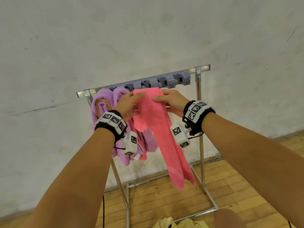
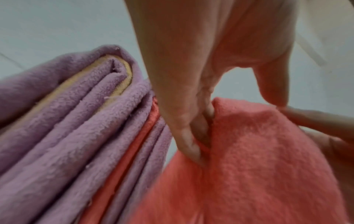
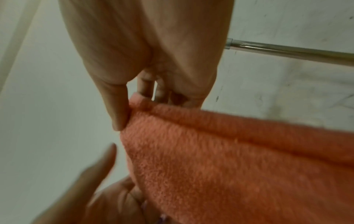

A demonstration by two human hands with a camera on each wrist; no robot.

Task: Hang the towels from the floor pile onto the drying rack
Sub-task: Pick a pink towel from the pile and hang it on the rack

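A pink towel (image 1: 158, 129) (image 2: 258, 151) (image 3: 229, 159) is draped over the top bar of the metal drying rack (image 1: 199, 99), its long end hanging toward the floor. My left hand (image 1: 130, 104) (image 2: 191, 121) grips its left edge, fingers tucked under the fold. My right hand (image 1: 171, 99) (image 3: 134, 98) pinches the right edge, thumb in front and fingers behind. Purple towels (image 1: 105, 112) (image 2: 76, 121) hang on the bar just left of it. A yellow towel (image 1: 174, 223) lies on the floor below.
A grey clip holder strip (image 1: 154, 83) runs along the rack's top rail. The rack's chrome bar (image 3: 287, 51) is bare to the right of the pink towel. A pale wall (image 1: 148, 38) stands close behind the rack. Its base frame (image 1: 209, 199) rests on a wooden floor.
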